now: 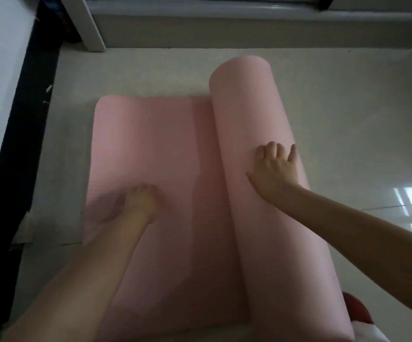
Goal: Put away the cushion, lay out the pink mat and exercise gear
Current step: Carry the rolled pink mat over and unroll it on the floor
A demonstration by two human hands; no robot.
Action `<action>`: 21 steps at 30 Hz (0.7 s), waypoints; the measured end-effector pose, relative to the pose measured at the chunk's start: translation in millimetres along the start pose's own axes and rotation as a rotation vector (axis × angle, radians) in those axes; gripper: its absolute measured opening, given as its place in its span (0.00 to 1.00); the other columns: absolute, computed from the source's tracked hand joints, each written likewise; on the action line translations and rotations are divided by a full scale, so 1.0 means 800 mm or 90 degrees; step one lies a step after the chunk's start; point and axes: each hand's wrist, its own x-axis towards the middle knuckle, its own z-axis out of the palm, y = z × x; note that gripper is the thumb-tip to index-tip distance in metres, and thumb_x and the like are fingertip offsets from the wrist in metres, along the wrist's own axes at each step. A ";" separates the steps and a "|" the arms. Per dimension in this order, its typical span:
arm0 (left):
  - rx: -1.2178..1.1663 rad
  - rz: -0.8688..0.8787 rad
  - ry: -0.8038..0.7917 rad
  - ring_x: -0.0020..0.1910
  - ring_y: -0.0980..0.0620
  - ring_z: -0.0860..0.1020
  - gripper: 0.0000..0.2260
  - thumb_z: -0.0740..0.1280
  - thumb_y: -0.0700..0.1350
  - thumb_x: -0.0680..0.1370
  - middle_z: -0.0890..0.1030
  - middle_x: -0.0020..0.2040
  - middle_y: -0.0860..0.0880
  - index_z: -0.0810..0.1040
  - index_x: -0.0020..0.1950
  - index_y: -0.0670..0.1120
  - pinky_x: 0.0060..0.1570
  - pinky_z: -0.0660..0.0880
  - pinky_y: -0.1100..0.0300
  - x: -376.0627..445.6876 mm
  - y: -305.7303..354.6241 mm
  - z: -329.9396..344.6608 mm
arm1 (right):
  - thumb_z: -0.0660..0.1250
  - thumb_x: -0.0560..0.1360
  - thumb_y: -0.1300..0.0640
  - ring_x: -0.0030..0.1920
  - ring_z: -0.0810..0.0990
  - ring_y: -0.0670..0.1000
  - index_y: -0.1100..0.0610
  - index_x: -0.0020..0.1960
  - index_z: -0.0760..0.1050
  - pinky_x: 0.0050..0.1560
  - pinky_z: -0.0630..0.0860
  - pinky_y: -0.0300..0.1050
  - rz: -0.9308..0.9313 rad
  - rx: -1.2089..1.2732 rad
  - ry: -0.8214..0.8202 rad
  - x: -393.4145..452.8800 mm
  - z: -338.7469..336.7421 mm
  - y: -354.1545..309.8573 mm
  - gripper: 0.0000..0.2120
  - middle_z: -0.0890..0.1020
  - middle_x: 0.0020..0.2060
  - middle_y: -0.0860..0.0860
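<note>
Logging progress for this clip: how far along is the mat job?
Partly done: one stretch of the pink mat lies flat on the floor. In hand: the left hand presses the flat part while the right hand rests on the thick remaining roll. Left: unrolling that. No cushion or gear identifiable in view.

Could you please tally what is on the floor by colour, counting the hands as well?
Pink: 1, the mat, part flat, part still rolled
Red: 1, a rounded object at the roll's near end, cut off by the frame
Bare hands: 2, left hand pressing the flat part, right hand on the roll
Total: 4
</note>
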 end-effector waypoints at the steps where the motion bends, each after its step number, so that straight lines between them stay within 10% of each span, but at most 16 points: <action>1: 0.012 0.012 -0.002 0.66 0.45 0.70 0.17 0.58 0.44 0.78 0.71 0.67 0.44 0.68 0.67 0.42 0.64 0.68 0.54 0.001 0.013 -0.002 | 0.56 0.77 0.56 0.72 0.57 0.60 0.62 0.70 0.58 0.72 0.46 0.65 -0.053 0.019 0.014 -0.004 0.006 0.006 0.23 0.60 0.71 0.61; 5: -0.017 0.125 0.038 0.67 0.44 0.68 0.18 0.58 0.43 0.78 0.69 0.68 0.43 0.68 0.68 0.44 0.64 0.68 0.53 -0.004 0.066 0.003 | 0.51 0.79 0.60 0.76 0.43 0.53 0.48 0.69 0.65 0.70 0.41 0.69 -0.291 0.023 -0.080 -0.014 0.022 0.034 0.20 0.54 0.76 0.48; 8: -0.004 0.197 0.016 0.67 0.41 0.66 0.21 0.60 0.45 0.77 0.67 0.68 0.40 0.65 0.70 0.45 0.66 0.67 0.52 -0.009 0.095 0.003 | 0.52 0.78 0.60 0.76 0.44 0.53 0.48 0.67 0.68 0.68 0.46 0.73 -0.258 0.049 -0.127 -0.013 0.020 0.052 0.20 0.58 0.75 0.46; 15: -0.010 0.092 -0.084 0.66 0.40 0.71 0.19 0.61 0.45 0.77 0.70 0.68 0.41 0.69 0.67 0.46 0.64 0.70 0.43 -0.008 0.119 -0.022 | 0.55 0.77 0.44 0.68 0.62 0.60 0.49 0.68 0.64 0.68 0.57 0.64 -0.124 -0.028 -0.032 0.019 0.008 0.089 0.22 0.67 0.66 0.59; 21: -0.008 0.004 -0.235 0.67 0.43 0.71 0.19 0.59 0.45 0.79 0.71 0.70 0.42 0.69 0.69 0.43 0.68 0.68 0.49 0.021 0.141 -0.040 | 0.50 0.78 0.60 0.76 0.44 0.60 0.62 0.71 0.61 0.70 0.44 0.70 -0.271 -0.071 0.054 0.045 0.045 0.109 0.21 0.54 0.75 0.59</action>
